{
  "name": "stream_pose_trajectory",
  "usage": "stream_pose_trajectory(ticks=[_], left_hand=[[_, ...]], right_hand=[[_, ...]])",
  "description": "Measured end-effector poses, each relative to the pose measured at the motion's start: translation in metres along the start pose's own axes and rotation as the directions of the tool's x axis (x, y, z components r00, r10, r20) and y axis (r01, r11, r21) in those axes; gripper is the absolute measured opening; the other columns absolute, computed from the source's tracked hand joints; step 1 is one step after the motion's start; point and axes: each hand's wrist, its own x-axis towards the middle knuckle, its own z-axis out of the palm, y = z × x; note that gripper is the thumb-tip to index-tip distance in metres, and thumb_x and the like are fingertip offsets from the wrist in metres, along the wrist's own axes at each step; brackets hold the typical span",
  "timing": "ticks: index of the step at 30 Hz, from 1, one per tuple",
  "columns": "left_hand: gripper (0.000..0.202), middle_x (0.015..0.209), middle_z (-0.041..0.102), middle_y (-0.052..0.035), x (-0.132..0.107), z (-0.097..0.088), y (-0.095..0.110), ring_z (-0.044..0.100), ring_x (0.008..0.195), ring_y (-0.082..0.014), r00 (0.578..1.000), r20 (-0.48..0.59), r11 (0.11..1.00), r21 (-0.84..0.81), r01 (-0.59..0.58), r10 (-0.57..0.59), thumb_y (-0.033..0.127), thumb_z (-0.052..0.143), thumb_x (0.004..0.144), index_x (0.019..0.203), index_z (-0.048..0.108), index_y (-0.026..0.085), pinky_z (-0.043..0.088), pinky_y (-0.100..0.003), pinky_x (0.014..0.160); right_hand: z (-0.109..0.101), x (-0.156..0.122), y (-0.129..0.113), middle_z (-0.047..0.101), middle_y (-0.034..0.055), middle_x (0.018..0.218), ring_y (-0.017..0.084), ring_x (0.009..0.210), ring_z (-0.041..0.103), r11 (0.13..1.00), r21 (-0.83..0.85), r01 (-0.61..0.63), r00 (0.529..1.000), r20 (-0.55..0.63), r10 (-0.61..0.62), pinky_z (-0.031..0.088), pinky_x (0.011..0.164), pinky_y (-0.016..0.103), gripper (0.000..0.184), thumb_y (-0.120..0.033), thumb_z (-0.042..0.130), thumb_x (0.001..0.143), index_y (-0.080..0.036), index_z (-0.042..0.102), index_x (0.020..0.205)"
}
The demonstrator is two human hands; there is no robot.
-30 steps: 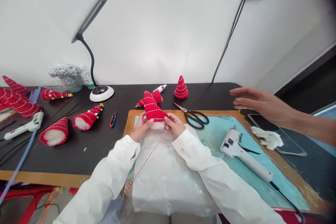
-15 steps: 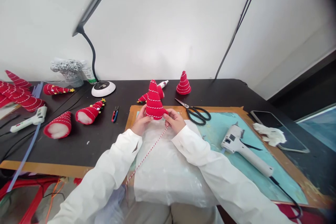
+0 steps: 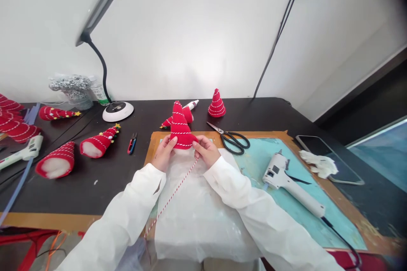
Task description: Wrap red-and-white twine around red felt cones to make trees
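Note:
A red felt cone (image 3: pixel 180 128) with white cord spiralled round it stands upright between my hands, over a sheet of clear plastic (image 3: pixel 203 211). My left hand (image 3: pixel 163 154) grips the cone's lower left side. My right hand (image 3: pixel 207 151) pinches the red-and-white cord (image 3: pixel 171 197) against the cone's lower right edge. The loose cord runs down and left past my left sleeve and off the table edge.
Black scissors (image 3: pixel 231 139), a white glue gun (image 3: pixel 291 183) on the teal mat (image 3: pixel 333 224), a phone with crumpled tissue (image 3: pixel 319 164) at right. Another wrapped cone (image 3: pixel 217 104) and a glue tube (image 3: pixel 190 104) behind. Several red cones (image 3: pixel 56 161), thread snips (image 3: pixel 131 143), a second glue gun (image 3: pixel 19 154) and a lamp base (image 3: pixel 117 111) at left.
Another person's hand that reached in from the right a second ago has gone. The cone went from tilted to upright in my hands. The camera shifted slightly.

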Motion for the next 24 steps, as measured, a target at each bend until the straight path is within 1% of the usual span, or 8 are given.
stream_pose_trajectory(ticks=[3, 6, 9, 13, 16, 20, 22, 24], left_hand=[[0.053, 0.108, 0.066, -0.009, -0.005, 0.001, 0.001, 0.062, 0.101, -0.0244, 0.997, 0.078, 1.0, -0.002, -0.004, 0.005, 0.046, 0.076, 0.068, 0.108, 0.055, 0.018, 0.046, -0.037, 0.087], [0.06, 0.111, 0.064, -0.0085, -0.008, 0.002, 0.001, 0.061, 0.1, -0.0222, 0.994, 0.112, 0.996, 0.086, -0.028, 0.019, 0.039, 0.08, 0.064, 0.114, 0.053, 0.019, 0.045, -0.035, 0.088], [0.057, 0.108, 0.065, -0.0081, -0.009, 0.003, 0.0, 0.062, 0.096, -0.0211, 0.999, 0.052, 0.992, 0.127, 0.002, -0.008, 0.038, 0.081, 0.063, 0.109, 0.055, 0.018, 0.045, -0.034, 0.086], [0.055, 0.104, 0.066, -0.0071, -0.008, 0.006, 0.001, 0.064, 0.091, -0.0199, 0.998, -0.004, 0.997, 0.042, 0.071, -0.07, 0.043, 0.08, 0.062, 0.105, 0.056, 0.018, 0.047, -0.032, 0.079], [0.052, 0.102, 0.067, -0.0073, -0.008, 0.008, 0.003, 0.064, 0.089, -0.0194, 0.999, 0.005, 0.999, 0.007, 0.045, -0.045, 0.044, 0.078, 0.066, 0.105, 0.056, 0.017, 0.048, -0.032, 0.079], [0.053, 0.101, 0.067, -0.0079, -0.007, 0.008, 0.005, 0.065, 0.086, -0.0216, 0.999, -0.032, 1.0, 0.021, -0.022, 0.023, 0.042, 0.078, 0.066, 0.107, 0.054, 0.018, 0.049, -0.038, 0.082], [0.056, 0.101, 0.066, -0.0078, -0.006, 0.007, 0.004, 0.065, 0.085, -0.0215, 0.996, -0.057, 0.997, 0.044, -0.06, 0.063, 0.042, 0.079, 0.064, 0.108, 0.053, 0.018, 0.048, -0.04, 0.083], [0.057, 0.102, 0.065, -0.0076, -0.004, 0.005, 0.003, 0.065, 0.086, -0.0206, 0.992, -0.082, 0.992, 0.085, -0.09, 0.098, 0.041, 0.079, 0.064, 0.109, 0.052, 0.019, 0.048, -0.039, 0.083]], right_hand=[[0.002, -0.001, -0.003, 0.049, -0.0055, 0.067, 0.004, 0.04, 0.041, 1.0, -0.024, 0.0, 1.0, -0.016, 0.0, 0.033, 0.042, 0.021, 0.057, -0.06, 0.076, 0.055, -0.017, 0.048, 0.082], [0.005, -0.003, -0.005, 0.052, -0.0049, 0.07, 0.003, 0.039, 0.042, 0.999, -0.045, 0.013, 1.0, -0.023, -0.014, 0.033, 0.042, 0.02, 0.06, -0.062, 0.076, 0.052, -0.017, 0.048, 0.081], [0.007, -0.005, -0.008, 0.054, -0.0041, 0.072, 0.003, 0.04, 0.043, 0.999, -0.038, 0.02, 1.0, -0.017, -0.021, 0.034, 0.042, 0.02, 0.06, -0.061, 0.077, 0.052, -0.017, 0.05, 0.083], [0.009, -0.008, -0.012, 0.054, -0.0032, 0.075, 0.004, 0.043, 0.044, 0.999, -0.004, 0.046, 0.999, 0.015, -0.046, 0.037, 0.044, 0.021, 0.056, -0.05, 0.079, 0.056, -0.018, 0.049, 0.088], [0.009, -0.01, -0.015, 0.056, -0.0018, 0.079, 0.005, 0.046, 0.046, 0.997, -0.028, 0.067, 0.997, 0.048, -0.065, 0.04, 0.046, 0.021, 0.055, -0.042, 0.079, 0.058, -0.018, 0.047, 0.095], [0.009, -0.014, -0.015, 0.058, -0.0014, 0.083, 0.005, 0.047, 0.047, 0.985, -0.14, 0.105, 0.994, 0.05, -0.099, 0.04, 0.048, 0.021, 0.055, -0.038, 0.076, 0.062, -0.019, 0.043, 0.102], [0.008, -0.014, -0.013, 0.059, -0.0016, 0.083, 0.006, 0.048, 0.048, 0.971, -0.212, 0.109, 0.994, 0.028, -0.106, 0.04, 0.051, 0.021, 0.054, -0.037, 0.074, 0.063, -0.02, 0.042, 0.103], [0.006, -0.014, -0.01, 0.059, -0.0014, 0.082, 0.006, 0.05, 0.048, 0.955, -0.283, 0.091, 0.996, 0.018, -0.09, 0.039, 0.052, 0.021, 0.047, -0.037, 0.073, 0.065, -0.019, 0.046, 0.099]])
